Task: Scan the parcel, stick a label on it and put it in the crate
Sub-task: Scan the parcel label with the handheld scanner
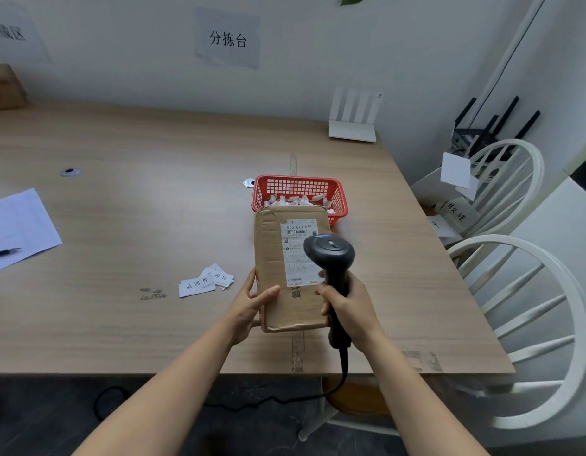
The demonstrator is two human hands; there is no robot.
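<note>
A brown cardboard parcel point(272, 258) with a white shipping label on top is held above the wooden table point(120, 209). My left hand point(252, 304) grips its near left edge, thumb on top. My right hand point(347, 304) is shut on the handle of a black barcode scanner point(329, 250), whose head hovers over the parcel's shipping label. A small pile of white paper labels point(206, 280) with printed characters lies on the table left of the parcel.
A red plastic basket point(298, 185) holding paper slips sits just behind the parcel. A paper sheet with a pen point(5, 252) lies at the left edge. A white router point(352, 126) stands at the back. Two white chairs point(532, 307) stand to the right.
</note>
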